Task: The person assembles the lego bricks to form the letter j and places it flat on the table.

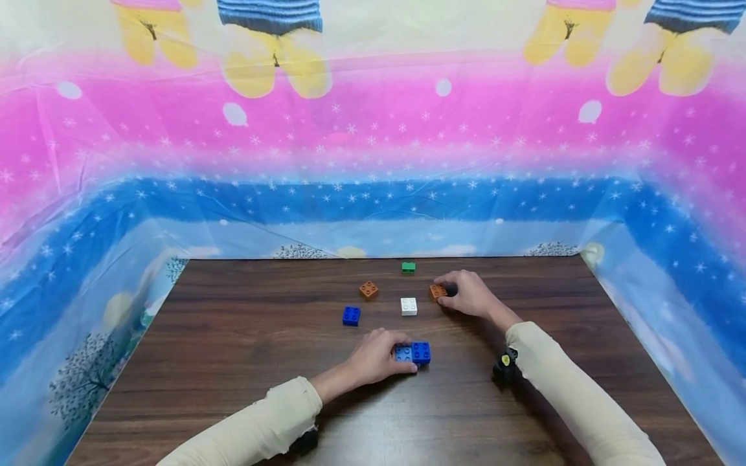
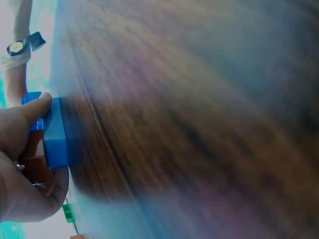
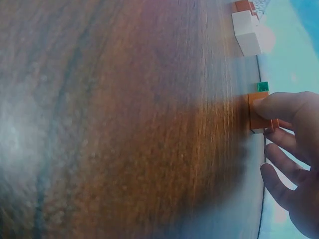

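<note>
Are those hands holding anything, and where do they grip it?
Left hand: joined bricks, gripped around the left end, across the near and far sides. Right hand: an orange brick, pinched by its near and far sides.

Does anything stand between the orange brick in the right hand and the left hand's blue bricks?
Nothing visible lies straight between the orange brick and the blue bricks; the white brick stands off to the left of that line.

The left arm [image 1: 245, 424] reaches forward, left fingers [image 1: 398, 336] curled; the right arm [image 1: 574, 395] reaches farther, right fingers [image 1: 450, 277] pinching.
</note>
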`<state>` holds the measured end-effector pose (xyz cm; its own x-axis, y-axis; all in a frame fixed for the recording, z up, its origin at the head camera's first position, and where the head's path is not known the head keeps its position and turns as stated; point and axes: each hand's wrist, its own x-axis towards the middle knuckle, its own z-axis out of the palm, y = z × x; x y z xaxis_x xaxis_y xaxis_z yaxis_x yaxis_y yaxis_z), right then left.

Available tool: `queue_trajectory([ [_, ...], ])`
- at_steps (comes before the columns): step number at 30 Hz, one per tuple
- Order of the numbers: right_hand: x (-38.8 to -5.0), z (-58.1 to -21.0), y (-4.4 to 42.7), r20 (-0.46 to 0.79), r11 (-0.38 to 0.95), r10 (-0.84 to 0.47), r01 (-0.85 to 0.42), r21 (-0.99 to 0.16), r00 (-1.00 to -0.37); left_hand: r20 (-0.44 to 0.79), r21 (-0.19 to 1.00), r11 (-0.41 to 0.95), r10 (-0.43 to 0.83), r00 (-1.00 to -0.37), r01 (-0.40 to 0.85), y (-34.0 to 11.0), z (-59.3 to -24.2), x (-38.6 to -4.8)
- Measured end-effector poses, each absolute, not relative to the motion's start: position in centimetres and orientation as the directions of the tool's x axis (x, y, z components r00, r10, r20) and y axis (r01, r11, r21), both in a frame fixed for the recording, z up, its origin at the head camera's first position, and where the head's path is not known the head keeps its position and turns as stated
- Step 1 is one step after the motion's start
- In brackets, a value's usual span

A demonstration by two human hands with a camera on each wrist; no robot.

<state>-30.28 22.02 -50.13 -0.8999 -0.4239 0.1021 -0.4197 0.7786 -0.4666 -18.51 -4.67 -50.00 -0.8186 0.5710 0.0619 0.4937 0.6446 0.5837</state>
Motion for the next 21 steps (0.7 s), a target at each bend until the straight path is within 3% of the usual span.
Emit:
queue_trajectory([
  [21, -29.9, -48.3, 22.1, 0.069, 0.804, -0.438, -0.425, -0.417, -0.896, 0.073, 0.579, 0.642, 0.573, -0.816, 0.502, -4.7, -50.0, -18.5],
])
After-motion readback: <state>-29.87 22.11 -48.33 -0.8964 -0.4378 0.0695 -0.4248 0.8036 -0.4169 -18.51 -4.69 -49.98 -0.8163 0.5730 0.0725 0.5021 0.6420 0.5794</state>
